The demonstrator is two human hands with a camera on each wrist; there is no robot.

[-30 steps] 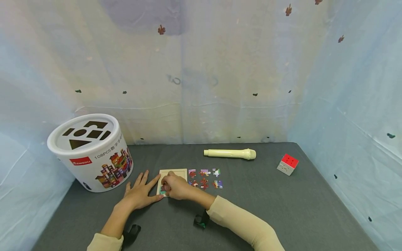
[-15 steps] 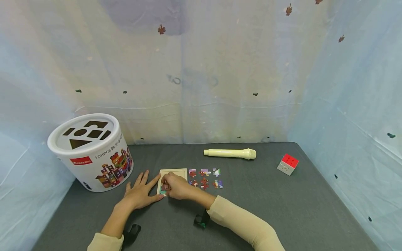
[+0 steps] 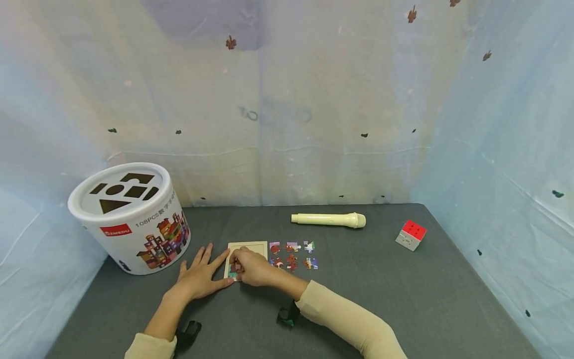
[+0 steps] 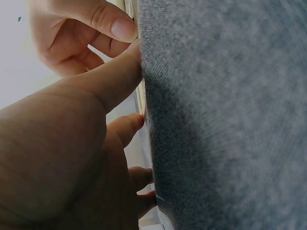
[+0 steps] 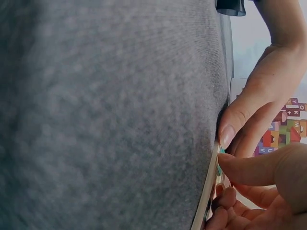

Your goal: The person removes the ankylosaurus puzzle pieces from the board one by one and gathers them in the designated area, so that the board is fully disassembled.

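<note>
A small wooden puzzle tray [image 3: 256, 244] lies on the dark table. My left hand [image 3: 197, 280] rests beside it, fingers spread, its thumb and index finger touching the tray's left edge. Over the tray, my right hand [image 3: 253, 267] has its fingers curled at the lower left, pinching a reddish-brown puzzle piece [image 3: 235, 268]. Its thumb [image 5: 254, 167] is close to the left thumb [image 5: 227, 136] in the right wrist view. A teal patch shows at the tray's lower left corner. Much of the tray's inside is hidden under the right hand.
Several loose puzzle pieces [image 3: 292, 263] lie in two rows right of the tray. A pale yellow toy microphone [image 3: 327, 219] lies behind them. A red-and-white cube [image 3: 410, 235] sits at the right. A big white block bucket [image 3: 134, 222] stands at the left.
The right fingers shift slightly at the tray's lower left, and more of the reddish-brown piece shows. The left hand and the loose pieces stay put.
</note>
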